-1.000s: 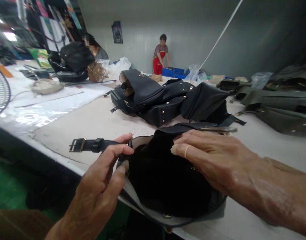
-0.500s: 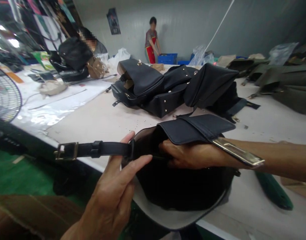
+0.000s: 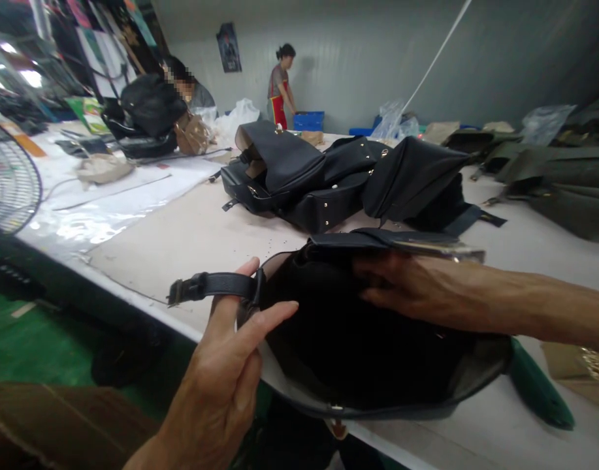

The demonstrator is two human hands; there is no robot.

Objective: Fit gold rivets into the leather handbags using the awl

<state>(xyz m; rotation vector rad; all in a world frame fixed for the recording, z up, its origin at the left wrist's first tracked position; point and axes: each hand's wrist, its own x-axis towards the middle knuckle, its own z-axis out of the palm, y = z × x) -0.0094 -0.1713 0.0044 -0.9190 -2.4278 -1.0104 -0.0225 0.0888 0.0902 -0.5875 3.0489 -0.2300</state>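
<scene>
An open black bag (image 3: 407, 412) lies at the table's front edge, its dark mouth toward me. My left hand (image 3: 230, 359) grips the bag's left rim, thumb inside and fingers outside, beside a short black strap with a buckle (image 3: 228, 284). My right hand (image 3: 402, 284) reaches in from the right under the flap (image 3: 348, 240); its fingers are dim inside the bag, and what they touch is hidden. A blurred gold metal piece (image 3: 441, 249) sits on the flap above my right wrist.
Several black bags (image 3: 299, 176) are piled mid-table. A green-handled tool (image 3: 541, 388) and gold chain (image 3: 598, 364) lie at right. Olive bags (image 3: 558, 176) are at far right, a fan (image 3: 10, 173) at left. Two people, one in a red apron (image 3: 277, 108), are across the table.
My right hand has shifted right inside the bag. The mouth has widened to the right, the flap has tipped back, and the buckled strap has swung nearer my left hand.
</scene>
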